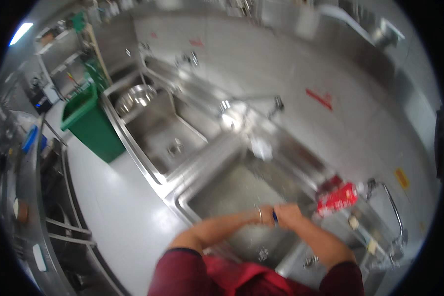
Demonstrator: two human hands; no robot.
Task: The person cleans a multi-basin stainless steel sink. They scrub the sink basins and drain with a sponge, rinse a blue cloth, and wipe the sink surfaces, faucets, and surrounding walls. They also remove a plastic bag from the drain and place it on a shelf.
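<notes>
My left hand [267, 215] and my right hand [288, 216] meet over a stainless steel sink basin [188, 201]. Cloudy water [244, 185] stands in that basin. A thin light band [260, 215] circles my left wrist. Between the two hands shows a small dark blue thing [275, 217]; blur hides what it is and whether either hand grips it. My fingers are too blurred to make out. On the ledge to the right of my right hand lies a red printed package [337, 199].
Further left are another sink basin [151, 144] and a steel bowl [137, 97]. A green bin [96, 129] stands on the floor beside them. Chrome faucets [394, 207] line the back ledge. A steel counter [37, 207] runs along the left.
</notes>
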